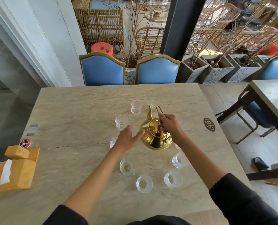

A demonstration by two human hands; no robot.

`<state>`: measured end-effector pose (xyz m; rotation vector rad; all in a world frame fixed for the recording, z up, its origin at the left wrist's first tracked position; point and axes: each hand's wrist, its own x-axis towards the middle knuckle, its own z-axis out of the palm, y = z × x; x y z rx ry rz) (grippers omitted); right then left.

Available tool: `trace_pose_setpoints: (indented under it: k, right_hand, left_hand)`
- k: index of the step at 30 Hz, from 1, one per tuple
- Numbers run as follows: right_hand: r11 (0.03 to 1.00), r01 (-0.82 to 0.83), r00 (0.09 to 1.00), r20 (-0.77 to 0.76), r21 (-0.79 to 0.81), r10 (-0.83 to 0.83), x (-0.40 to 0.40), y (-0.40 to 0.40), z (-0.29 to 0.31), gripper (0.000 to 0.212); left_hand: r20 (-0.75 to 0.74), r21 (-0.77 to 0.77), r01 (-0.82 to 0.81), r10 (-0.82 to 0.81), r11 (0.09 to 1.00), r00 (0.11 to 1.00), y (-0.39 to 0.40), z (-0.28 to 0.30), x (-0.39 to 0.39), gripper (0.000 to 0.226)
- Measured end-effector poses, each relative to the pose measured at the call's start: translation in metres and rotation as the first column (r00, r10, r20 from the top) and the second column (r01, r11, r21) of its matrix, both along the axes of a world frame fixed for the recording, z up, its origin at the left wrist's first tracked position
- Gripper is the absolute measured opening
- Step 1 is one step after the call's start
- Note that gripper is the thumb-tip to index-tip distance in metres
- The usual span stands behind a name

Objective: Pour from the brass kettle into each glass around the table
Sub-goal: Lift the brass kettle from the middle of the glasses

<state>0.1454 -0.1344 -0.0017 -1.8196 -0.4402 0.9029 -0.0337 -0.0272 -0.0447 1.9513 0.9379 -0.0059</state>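
The brass kettle [155, 135] stands in the middle of a ring of several clear cut glasses on the stone table [79, 114], its spout pointing away from me. My right hand [170, 125] is closed on the kettle's wire handle. My left hand [128, 138] is open, its fingertips touching the kettle's left side. Glasses stand at the far side [136, 107], the left [121, 122] and close to me [144, 183]. One glass [113, 142] is partly hidden behind my left hand. Others are partly hidden by the kettle and my right arm.
A yellow tissue box [13, 174] and a small yellow box [18, 151] sit at the table's left edge. An oval number plate [209, 124] lies on the right. Two blue chairs [102, 70] face me; another table [274, 95] stands to the right.
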Motion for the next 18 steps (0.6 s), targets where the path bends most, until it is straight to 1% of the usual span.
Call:
trace_pose_setpoints:
  k: [1,2,6,8,11,13,16,18]
  right_hand:
    - [1.0,-0.009,1.0,0.02,0.017,0.008,-0.002,-0.007,0.01,0.037]
    - [0.999,-0.014,0.999,0.037,0.033,0.012,-0.005,-0.015,0.02,0.037]
    - [0.998,-0.038,0.993,0.11,0.052,0.032,-0.015,-0.045,0.056,0.038]
    - [0.998,-0.047,0.991,0.125,0.053,0.04,-0.021,-0.062,0.071,0.038]
    - [0.997,-0.066,0.989,0.134,0.037,0.061,-0.032,-0.092,0.086,0.038]
    - [0.996,-0.085,0.989,0.119,0.003,0.084,-0.037,-0.111,0.086,0.04]
    - [0.993,-0.105,0.986,0.121,-0.06,0.112,-0.044,-0.145,0.077,0.044]
    - [0.991,-0.102,0.985,0.127,-0.089,0.113,-0.048,-0.169,0.07,0.044]
  left_hand:
    - [0.043,-0.034,-0.028,0.029,0.999,0.999,-0.005,0.005,0.005,0.12]
    - [0.072,-0.065,-0.037,0.042,0.997,0.997,-0.009,0.01,0.012,0.119]
    - [0.095,-0.155,-0.022,0.037,0.988,0.995,-0.036,0.018,0.029,0.098]
    - [0.068,-0.208,-0.058,0.073,0.976,0.995,-0.054,0.016,0.034,0.092]
    - [0.032,-0.225,-0.104,0.114,0.969,0.993,-0.087,0.018,0.034,0.076]
    - [0.026,-0.244,-0.103,0.113,0.964,0.993,-0.108,0.022,0.028,0.072]
    - [0.025,-0.303,-0.078,0.09,0.95,0.996,-0.144,0.017,0.017,0.069]
    - [0.047,-0.358,-0.061,0.083,0.932,0.995,-0.17,0.006,0.012,0.082]
